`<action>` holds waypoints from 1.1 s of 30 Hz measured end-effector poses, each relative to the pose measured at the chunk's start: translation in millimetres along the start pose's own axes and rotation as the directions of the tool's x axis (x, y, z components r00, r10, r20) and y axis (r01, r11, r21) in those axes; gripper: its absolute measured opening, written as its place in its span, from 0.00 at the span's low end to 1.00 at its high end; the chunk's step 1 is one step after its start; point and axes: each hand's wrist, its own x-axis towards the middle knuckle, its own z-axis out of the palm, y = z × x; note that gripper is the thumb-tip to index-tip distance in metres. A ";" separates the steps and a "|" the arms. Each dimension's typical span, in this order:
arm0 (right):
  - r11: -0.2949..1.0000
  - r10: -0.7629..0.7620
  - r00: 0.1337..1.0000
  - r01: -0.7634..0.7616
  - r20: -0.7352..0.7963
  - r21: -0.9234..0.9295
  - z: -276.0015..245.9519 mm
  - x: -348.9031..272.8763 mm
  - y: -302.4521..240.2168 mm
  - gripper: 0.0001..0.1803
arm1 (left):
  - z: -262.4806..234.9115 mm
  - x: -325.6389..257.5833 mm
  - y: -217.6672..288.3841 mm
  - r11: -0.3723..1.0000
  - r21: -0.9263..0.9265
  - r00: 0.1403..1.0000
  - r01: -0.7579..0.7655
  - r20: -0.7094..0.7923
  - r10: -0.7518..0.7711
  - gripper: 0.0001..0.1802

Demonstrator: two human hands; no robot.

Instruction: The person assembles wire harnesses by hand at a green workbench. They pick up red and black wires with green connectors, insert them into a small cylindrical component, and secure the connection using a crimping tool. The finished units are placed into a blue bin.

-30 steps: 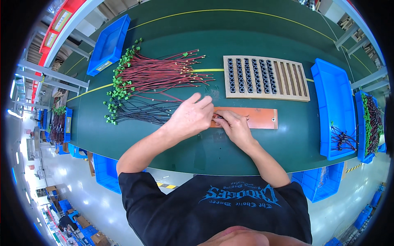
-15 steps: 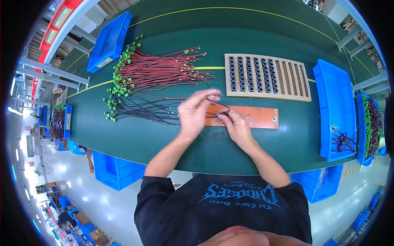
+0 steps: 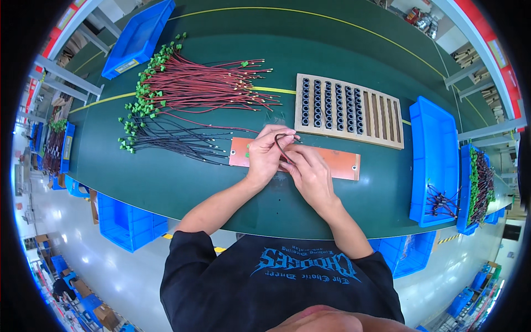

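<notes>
Over the orange board (image 3: 344, 161), my two hands are close together, working a dark red wire (image 3: 277, 143) bent into a loop. My left hand (image 3: 264, 157) pinches the wire near the top of the loop. The fingers of my right hand (image 3: 311, 172) are closed at the loop's lower end; what else they hold is hidden. To the left lies a bundle of red wires (image 3: 204, 83) with green connectors (image 3: 145, 91), and nearer me a smaller bundle of black wires (image 3: 177, 141). Beyond my right hand stands a wooden rack (image 3: 381, 138) with rows of black ring-shaped parts (image 3: 328, 105).
A long blue tray (image 3: 431, 138) on the right holds a few dark wires (image 3: 441, 203). Beside it is a blue bin of green-ended wires (image 3: 480, 182). Another blue tray (image 3: 138, 41) sits at the far left. Blue bins (image 3: 130, 218) stand below the table's near edge.
My hands have come closer together, and the wire between them now forms a raised loop. My right hand has turned further over it. The whole view has shifted slightly.
</notes>
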 end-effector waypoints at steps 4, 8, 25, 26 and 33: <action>0.979 0.070 0.997 -0.066 0.014 -0.193 -22.8 0.4 8.2 0.12 | -4.5 0.8 -9.6 0.994 0.076 0.996 -0.085 0.026 0.083 0.08; 0.777 0.552 0.832 -0.539 0.062 0.325 -21.6 -12.7 39.9 0.07 | 4.4 -2.0 -1.3 0.989 -0.128 0.997 0.073 0.048 -0.067 0.08; 0.587 0.614 0.778 -0.564 0.134 0.581 -18.0 -17.4 50.9 0.12 | -5.3 -4.8 -0.4 0.996 0.072 0.980 -0.054 0.196 0.039 0.05; 0.574 0.616 0.774 -0.567 0.145 0.591 -17.9 -17.6 51.5 0.13 | -6.3 -5.6 1.6 0.987 0.130 0.973 -0.096 0.224 0.065 0.05; 0.579 0.586 0.795 -0.547 0.157 0.605 -17.7 -20.2 54.5 0.13 | -2.5 -7.4 -4.2 0.979 0.144 0.964 -0.143 0.243 0.106 0.05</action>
